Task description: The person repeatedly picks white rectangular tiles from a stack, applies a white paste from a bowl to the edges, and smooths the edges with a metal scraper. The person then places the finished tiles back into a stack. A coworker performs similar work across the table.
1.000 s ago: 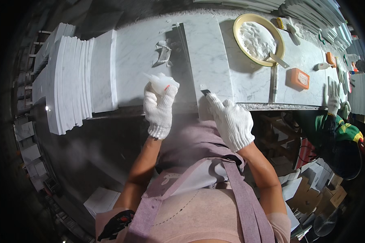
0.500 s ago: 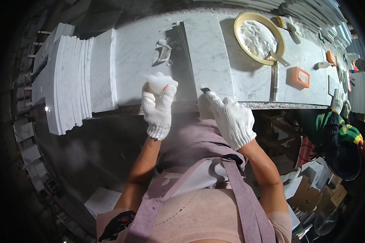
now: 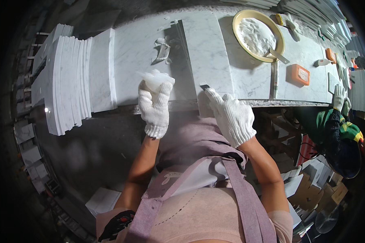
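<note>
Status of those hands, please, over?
Left hand, white-gloved: crumpled whitish translucent plastic. Right hand, white-gloved: small dark tool, over grey-veined white slab. White scraps beyond left hand.

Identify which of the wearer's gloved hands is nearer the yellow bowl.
The right hand, holding a small dark tool; the left hand, holding something translucent white, is farther from the bowl.
</note>
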A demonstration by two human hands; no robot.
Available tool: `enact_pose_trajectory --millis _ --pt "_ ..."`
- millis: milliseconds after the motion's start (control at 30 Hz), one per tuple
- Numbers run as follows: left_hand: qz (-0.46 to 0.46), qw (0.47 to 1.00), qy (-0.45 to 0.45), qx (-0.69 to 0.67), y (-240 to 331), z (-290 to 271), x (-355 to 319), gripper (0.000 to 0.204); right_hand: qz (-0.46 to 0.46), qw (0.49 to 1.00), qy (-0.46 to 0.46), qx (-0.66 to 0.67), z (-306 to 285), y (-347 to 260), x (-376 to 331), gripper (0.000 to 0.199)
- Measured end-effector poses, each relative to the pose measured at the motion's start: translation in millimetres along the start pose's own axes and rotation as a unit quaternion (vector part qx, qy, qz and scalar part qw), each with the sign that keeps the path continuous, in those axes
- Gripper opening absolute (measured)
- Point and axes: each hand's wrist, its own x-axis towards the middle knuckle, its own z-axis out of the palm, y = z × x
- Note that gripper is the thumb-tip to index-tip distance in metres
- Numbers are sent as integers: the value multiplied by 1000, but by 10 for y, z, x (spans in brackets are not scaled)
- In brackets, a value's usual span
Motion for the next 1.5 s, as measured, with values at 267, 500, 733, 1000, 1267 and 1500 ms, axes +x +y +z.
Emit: enact_pose_trajectory --millis 267,500,733,1000,1267,1500 --pt "9 998 4 -56 -52 -94 96 48 12 1000 -18 20 -78 115 -151 55" --pt "7 999 -7 -51 -19 -18 59 49 -10 1000 9 9 -31 3 60 55" --pt "2 1000 2 -12 -17 -111 120 50 4 998 -64 18 -188 56 -157 51" --pt "-3 991 -23 130 -73 -203 68 49 7 988 66 143 -109 65 -150 47" --pt "-6 994 -40 106 10 -175 87 48 3 999 -20 46 -118 56 -142 39" --pt "77 970 -110 202 -101 -219 53 46 37 987 56 147 -13 222 -444 49"
